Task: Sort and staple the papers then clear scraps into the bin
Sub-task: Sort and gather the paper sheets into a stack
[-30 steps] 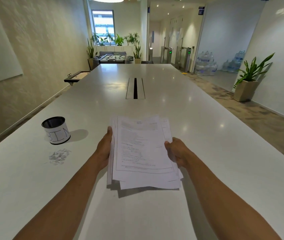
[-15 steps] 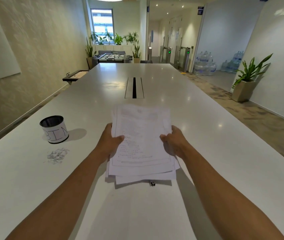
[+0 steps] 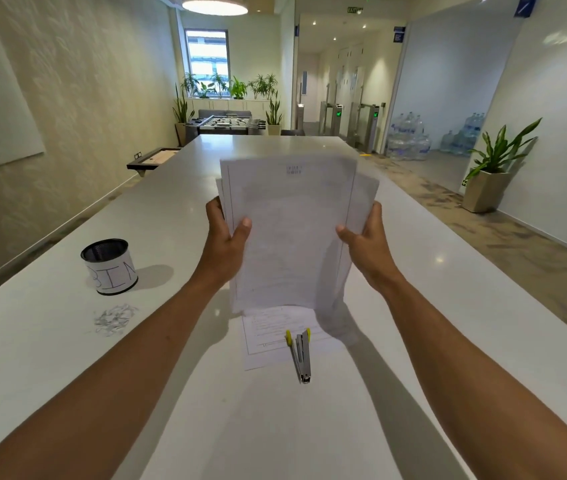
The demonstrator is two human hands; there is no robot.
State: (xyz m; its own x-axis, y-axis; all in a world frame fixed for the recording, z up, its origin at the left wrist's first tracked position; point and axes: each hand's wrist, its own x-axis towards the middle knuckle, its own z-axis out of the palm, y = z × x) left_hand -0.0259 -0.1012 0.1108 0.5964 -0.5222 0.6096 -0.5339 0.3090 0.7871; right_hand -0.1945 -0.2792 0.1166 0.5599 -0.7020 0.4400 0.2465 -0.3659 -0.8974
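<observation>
A: Where's the loose stack of white printed papers [image 3: 292, 233]?
B: Lifted upright above the white counter [image 3: 448, 306]; left hand [image 3: 223, 244] and right hand [image 3: 366, 244] fingers grip its side edges.
A: Beneath?
B: One sheet [image 3: 268, 341], silver stapler [image 3: 301, 355]; scraps [image 3: 114, 318] near the bin [image 3: 108, 266], well left.

- Bright, even indoor light from a round ceiling lamp [image 3: 215, 3], with daylight through the far window [image 3: 206, 53]
- Small glare spots on the glossy white table [image 3: 448, 306]
- Soft shadows fall toward the viewer under the arms and to the right of the bin [image 3: 110, 266]
- The held stack of papers [image 3: 292, 233] is motion-blurred, its print unreadable
- Wide-angle distortion bends walls and forearms at the edges
</observation>
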